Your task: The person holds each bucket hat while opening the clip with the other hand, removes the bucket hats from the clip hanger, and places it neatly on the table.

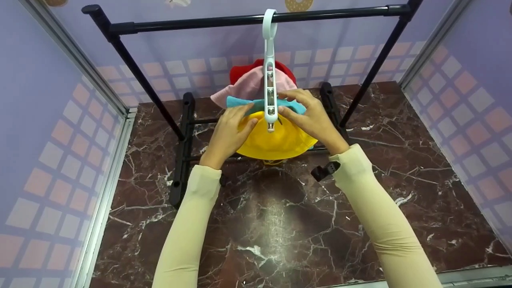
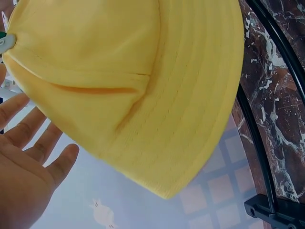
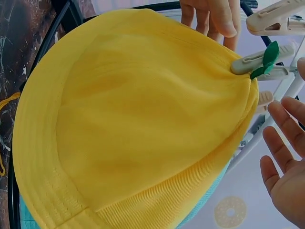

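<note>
A yellow bucket hat (image 1: 276, 142) hangs from a white clip hanger (image 1: 270, 86). In the right wrist view, a clothespin (image 3: 245, 64) grips the hat's crown beside a small green leaf (image 3: 270, 53). My left hand (image 1: 227, 134) is at the hat's left side, fingers (image 2: 40, 133) loosely spread and holding nothing. On the other side, my right hand (image 1: 310, 114) is near the hanger's front end; its fingers (image 3: 283, 143) stand apart from the hat. Behind the yellow hat hang a blue hat (image 1: 240, 103), a pink hat (image 1: 246, 82) and a red hat (image 1: 239, 73), partly hidden.
The hanger hooks over the top bar (image 1: 200, 23) of a black rack, whose feet (image 1: 182, 160) stand on a dark marbled floor (image 1: 272, 240). Purple panels (image 1: 44, 120) with pale squares enclose the sides and back. Another clothespin (image 3: 271, 21) sits near my left hand.
</note>
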`<action>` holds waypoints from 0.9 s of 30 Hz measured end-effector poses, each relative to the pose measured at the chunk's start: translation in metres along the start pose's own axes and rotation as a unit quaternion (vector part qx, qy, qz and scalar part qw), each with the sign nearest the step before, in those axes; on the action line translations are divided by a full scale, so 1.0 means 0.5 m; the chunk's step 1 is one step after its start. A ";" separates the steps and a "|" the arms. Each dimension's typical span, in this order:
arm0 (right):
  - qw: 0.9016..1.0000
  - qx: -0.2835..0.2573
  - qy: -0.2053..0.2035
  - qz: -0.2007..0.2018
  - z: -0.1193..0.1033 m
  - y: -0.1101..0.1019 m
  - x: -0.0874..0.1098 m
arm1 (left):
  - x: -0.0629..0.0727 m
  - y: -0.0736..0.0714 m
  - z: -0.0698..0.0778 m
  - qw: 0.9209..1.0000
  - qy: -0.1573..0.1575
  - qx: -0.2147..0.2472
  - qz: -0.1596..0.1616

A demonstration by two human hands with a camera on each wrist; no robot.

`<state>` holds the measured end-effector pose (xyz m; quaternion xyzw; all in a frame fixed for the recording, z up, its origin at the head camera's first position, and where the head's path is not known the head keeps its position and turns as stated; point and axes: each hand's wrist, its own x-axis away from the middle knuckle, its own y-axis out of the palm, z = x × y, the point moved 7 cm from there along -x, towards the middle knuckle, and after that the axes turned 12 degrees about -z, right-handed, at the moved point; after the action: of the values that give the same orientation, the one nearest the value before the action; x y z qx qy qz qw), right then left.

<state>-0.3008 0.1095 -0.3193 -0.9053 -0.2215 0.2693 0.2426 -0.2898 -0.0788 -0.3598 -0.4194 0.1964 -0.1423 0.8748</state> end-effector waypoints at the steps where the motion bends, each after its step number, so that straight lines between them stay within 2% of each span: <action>1: 1.000 0.004 0.000 -0.004 -0.001 0.002 -0.001 | -0.001 0.001 0.002 1.000 0.002 0.001 0.000; 8: 1.000 0.014 0.001 -0.021 -0.004 0.010 -0.008 | -0.008 0.009 0.010 1.000 0.014 0.002 0.005; 17: 0.999 0.026 0.000 -0.023 -0.011 0.018 -0.016 | -0.014 0.015 0.017 1.000 0.031 0.003 0.006; 27: 1.000 0.015 0.011 -0.020 -0.011 0.023 -0.022 | -0.020 0.018 0.027 0.999 0.049 0.013 0.003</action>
<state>-0.3025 0.0930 -0.3173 -0.9000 -0.2327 0.2577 0.2635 -0.2918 -0.0598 -0.3570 -0.3999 0.2387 -0.1629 0.8698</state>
